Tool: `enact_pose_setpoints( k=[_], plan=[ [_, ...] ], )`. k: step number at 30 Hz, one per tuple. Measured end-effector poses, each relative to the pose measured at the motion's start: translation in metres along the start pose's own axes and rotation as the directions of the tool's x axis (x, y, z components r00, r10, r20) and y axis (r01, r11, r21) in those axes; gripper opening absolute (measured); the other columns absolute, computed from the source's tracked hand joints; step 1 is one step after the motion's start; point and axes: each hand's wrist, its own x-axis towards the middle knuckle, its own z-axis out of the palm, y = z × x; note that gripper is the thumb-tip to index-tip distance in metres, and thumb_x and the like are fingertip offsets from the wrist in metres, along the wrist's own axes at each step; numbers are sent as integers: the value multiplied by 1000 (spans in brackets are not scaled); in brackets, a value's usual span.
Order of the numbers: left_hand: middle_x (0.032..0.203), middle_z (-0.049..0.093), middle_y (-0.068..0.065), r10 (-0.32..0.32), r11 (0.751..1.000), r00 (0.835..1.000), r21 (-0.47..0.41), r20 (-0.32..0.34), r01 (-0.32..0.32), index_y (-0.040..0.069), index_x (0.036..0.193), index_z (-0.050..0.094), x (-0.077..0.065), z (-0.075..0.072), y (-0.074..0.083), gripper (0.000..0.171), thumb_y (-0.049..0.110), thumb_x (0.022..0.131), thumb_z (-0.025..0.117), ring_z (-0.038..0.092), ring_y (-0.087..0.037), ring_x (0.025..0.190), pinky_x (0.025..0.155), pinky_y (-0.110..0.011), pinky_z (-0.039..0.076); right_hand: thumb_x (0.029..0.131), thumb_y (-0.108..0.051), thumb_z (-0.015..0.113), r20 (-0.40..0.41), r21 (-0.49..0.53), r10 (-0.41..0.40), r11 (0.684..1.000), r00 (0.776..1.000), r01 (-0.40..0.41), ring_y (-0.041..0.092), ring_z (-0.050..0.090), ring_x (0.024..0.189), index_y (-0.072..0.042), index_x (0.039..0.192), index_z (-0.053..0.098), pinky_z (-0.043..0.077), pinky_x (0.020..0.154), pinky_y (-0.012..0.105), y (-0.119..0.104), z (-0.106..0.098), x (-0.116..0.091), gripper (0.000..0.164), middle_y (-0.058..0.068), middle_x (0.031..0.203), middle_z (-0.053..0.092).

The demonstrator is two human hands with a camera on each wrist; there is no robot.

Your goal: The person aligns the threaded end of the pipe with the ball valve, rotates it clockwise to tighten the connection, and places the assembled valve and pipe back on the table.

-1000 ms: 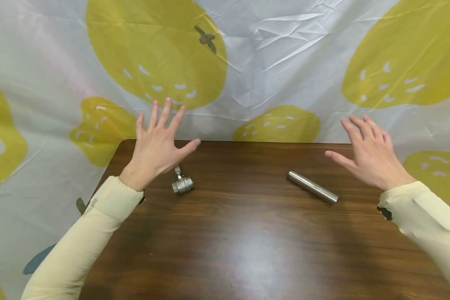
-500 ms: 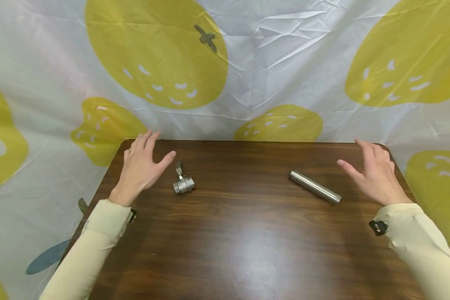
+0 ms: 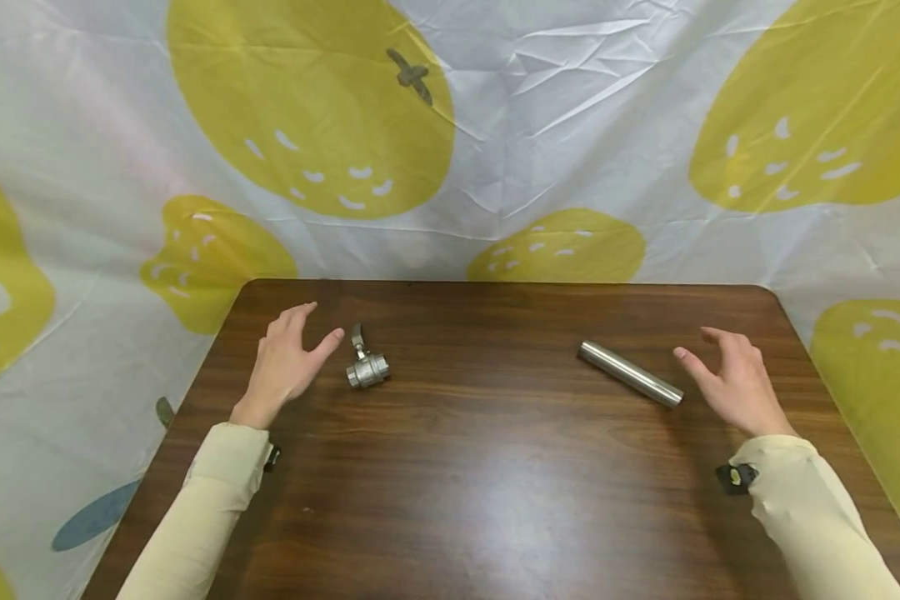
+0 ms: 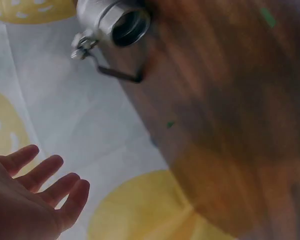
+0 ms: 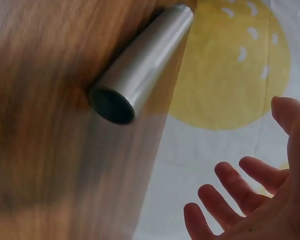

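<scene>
A metal ball valve [image 3: 367, 370] with a lever handle lies on the left part of the wooden table; its open threaded end faces the left wrist camera [image 4: 130, 27]. Just left of it is my left hand [image 3: 281, 362], thumb spread from relaxed fingers, holding nothing. On the right lies a steel pipe [image 3: 630, 374], set at a slant; the right wrist view shows its hollow near end. My right hand [image 3: 738, 383] is beside the pipe's near end, fingers loosely bent and thumb apart, with nothing in it.
The dark brown table [image 3: 495, 500] has rounded far corners. A white cloth [image 3: 495, 150] printed with big yellow fruit hangs behind it and along both sides. Both forearms wear pale sleeves, with a small dark camera [image 3: 735, 478] at the right wrist.
Both hands have come down and back toward the person, from over the far edge to beside the valve and the pipe. Their fingers have relaxed from a wider spread. Valve and pipe stay put.
</scene>
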Motion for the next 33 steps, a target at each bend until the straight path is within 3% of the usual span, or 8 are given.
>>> enact_pose_setpoints(
  k=[9,16,21,24,33],
  plan=[
    [143,30,-12,-109,983,983,-130,147,128,13,138,30,-4,28,-9,84,71,78,41,25,-34,131,101,-55,26,89,-47,46,144,-5,95,995,985,-96,52,32,113,12,130,31,28,87,62,11,12,-10,73,36,124,38],
    [134,42,-13,-93,980,981,-158,170,121,9,133,38,-5,45,-13,78,62,78,53,33,-34,126,100,-51,31,88,-50,47,250,-63,123,992,960,-111,50,35,109,15,129,30,33,84,61,19,18,-17,79,35,125,38],
    [130,46,-15,-141,920,954,-320,263,225,5,131,38,-8,53,-14,74,46,76,67,41,-33,118,95,-47,38,83,-48,56,253,-70,102,994,962,-87,48,41,105,13,125,36,33,84,59,23,26,-20,77,34,120,43],
    [130,45,-16,-157,887,935,-372,317,275,3,132,36,-10,59,-15,75,37,75,71,44,-32,114,93,-44,40,80,-47,62,258,-75,94,994,961,-77,48,40,104,11,123,40,31,84,59,24,30,-21,75,34,117,46],
    [123,50,-21,-146,885,939,-384,312,265,-1,129,39,-6,74,-14,65,19,76,72,51,-30,105,86,-37,44,78,-33,68,226,-71,73,996,971,-59,42,48,96,8,118,46,39,76,52,27,41,-23,61,30,109,52]
  ],
)
